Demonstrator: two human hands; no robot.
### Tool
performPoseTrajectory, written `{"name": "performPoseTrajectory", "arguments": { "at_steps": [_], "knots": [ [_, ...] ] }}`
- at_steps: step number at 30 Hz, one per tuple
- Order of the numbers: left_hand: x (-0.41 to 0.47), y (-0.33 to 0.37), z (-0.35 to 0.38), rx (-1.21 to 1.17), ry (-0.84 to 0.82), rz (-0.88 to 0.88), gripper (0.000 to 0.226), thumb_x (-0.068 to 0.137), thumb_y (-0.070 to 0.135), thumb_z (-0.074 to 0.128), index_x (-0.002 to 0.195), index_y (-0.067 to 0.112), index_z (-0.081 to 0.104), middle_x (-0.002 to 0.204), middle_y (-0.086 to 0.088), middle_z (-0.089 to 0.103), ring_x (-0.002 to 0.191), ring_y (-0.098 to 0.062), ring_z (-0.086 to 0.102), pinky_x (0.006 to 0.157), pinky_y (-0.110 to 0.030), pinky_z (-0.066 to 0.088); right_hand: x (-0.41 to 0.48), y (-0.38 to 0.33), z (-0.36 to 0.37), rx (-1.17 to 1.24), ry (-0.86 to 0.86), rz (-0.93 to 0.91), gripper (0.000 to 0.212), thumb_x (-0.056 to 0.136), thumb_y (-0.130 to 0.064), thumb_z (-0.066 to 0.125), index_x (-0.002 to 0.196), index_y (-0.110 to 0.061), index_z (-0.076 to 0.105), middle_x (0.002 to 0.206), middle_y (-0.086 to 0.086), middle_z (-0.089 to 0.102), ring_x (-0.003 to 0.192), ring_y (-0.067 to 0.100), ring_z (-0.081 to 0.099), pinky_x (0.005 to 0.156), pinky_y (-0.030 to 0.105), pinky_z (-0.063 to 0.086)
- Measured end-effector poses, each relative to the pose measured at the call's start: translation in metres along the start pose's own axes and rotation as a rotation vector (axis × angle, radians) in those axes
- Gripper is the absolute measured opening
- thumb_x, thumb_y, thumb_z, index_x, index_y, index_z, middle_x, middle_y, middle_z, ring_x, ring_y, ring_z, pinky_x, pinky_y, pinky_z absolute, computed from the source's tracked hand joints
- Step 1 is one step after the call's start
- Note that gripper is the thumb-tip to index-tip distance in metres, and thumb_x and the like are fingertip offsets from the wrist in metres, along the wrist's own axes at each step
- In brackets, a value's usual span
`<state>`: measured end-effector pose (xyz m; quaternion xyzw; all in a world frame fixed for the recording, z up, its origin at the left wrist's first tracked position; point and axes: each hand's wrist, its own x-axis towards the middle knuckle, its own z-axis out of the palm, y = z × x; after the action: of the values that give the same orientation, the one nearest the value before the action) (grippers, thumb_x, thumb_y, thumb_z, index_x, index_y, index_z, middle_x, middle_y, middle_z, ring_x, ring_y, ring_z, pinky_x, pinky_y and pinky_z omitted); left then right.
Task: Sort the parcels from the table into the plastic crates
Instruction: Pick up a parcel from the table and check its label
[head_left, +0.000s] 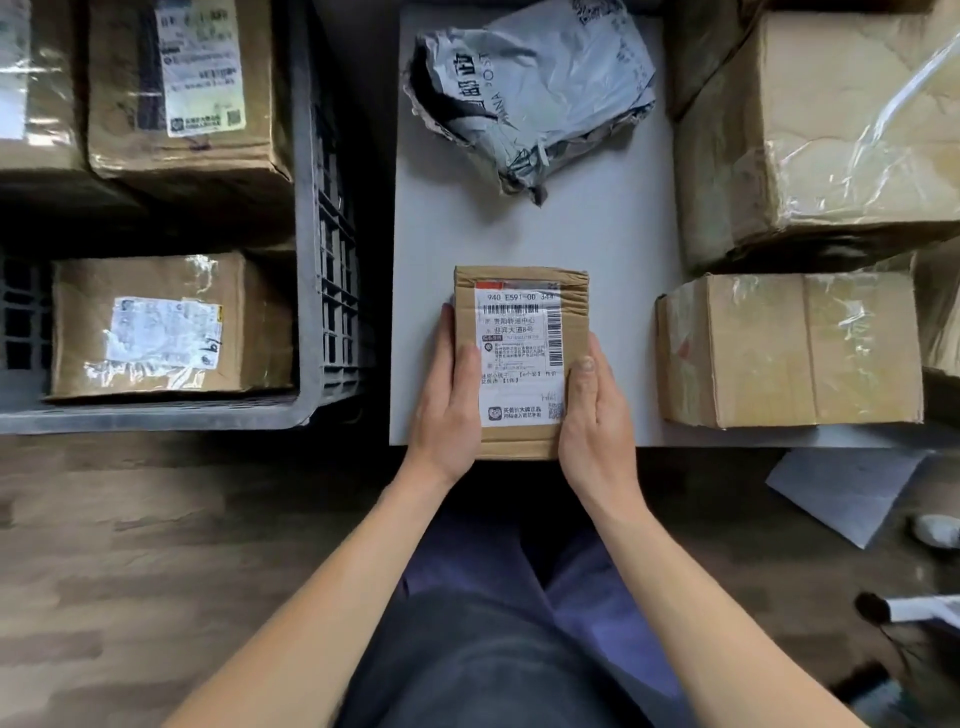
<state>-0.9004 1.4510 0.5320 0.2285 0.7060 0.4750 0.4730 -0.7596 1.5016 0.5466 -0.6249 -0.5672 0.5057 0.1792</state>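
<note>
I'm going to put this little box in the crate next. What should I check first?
1. Both hands on the small box: ok. The left hand and right hand hold its sides, thumbs on top.
2. Label facing up: ok.
3. Box fully on the table: not ok, its near end overhangs the edge.
4. Way left to the gray crate: ok, nothing stands between.
5. Room in the crate: cannot tell. The brown boxes fill much of it and the gap is dark.
6. Gray mailer bag out of the way: ok, it lies apart.
</note>
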Motion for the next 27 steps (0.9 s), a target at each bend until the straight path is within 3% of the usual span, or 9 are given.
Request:
{"name": "performPoseTrajectory", "arguments": {
  "at_steps": [5,11,15,27],
  "knots": [
    [0.0005,-0.0064,0.0036,-0.097,0.010,0.036,0.065,0.108,0.045,0.036,0.165,0.014,0.024,0.167,-0.001,0.036,0.156,-0.014,0.029,0.129,-0.050,0.022,0.0012,0.0058,0.0028,0.006,0.018,-0.040,0.066,0.107,-0.058,0.025,0.160,-0.023,0.040,0.159,-0.009,0.049,0.148,0.005,0.041,0.123,0.034,0.033],
    [-0.0003,-0.0081,0.0024,-0.132,-0.007,0.057,0.060,0.111,0.037,0.034,0.164,0.011,0.024,0.166,-0.006,0.038,0.155,-0.021,0.032,0.127,-0.054,0.024,-0.0005,0.0058,0.0014,0.025,0.011,-0.035,0.067,0.106,-0.059,0.025,0.161,-0.024,0.039,0.160,-0.010,0.047,0.148,0.003,0.040,0.123,0.034,0.035],
    [-0.0018,-0.0058,0.0038,-0.164,-0.019,0.060,0.057,0.111,0.034,0.032,0.162,0.008,0.028,0.161,-0.008,0.045,0.152,-0.022,0.039,0.126,-0.054,0.028,0.0001,0.0090,-0.0012,0.057,-0.028,-0.027,0.066,0.106,-0.059,0.026,0.158,-0.022,0.044,0.155,-0.005,0.054,0.145,0.011,0.048,0.119,0.043,0.040],
    [-0.0038,0.0003,0.0041,-0.171,-0.017,0.034,0.054,0.111,0.030,0.031,0.160,0.005,0.032,0.154,-0.009,0.053,0.145,-0.021,0.048,0.123,-0.051,0.034,0.0010,0.0071,-0.0041,0.026,-0.028,-0.049,0.063,0.109,-0.050,0.024,0.144,-0.008,0.057,0.140,0.006,0.066,0.132,0.022,0.059,0.109,0.049,0.045]
  ]
}}
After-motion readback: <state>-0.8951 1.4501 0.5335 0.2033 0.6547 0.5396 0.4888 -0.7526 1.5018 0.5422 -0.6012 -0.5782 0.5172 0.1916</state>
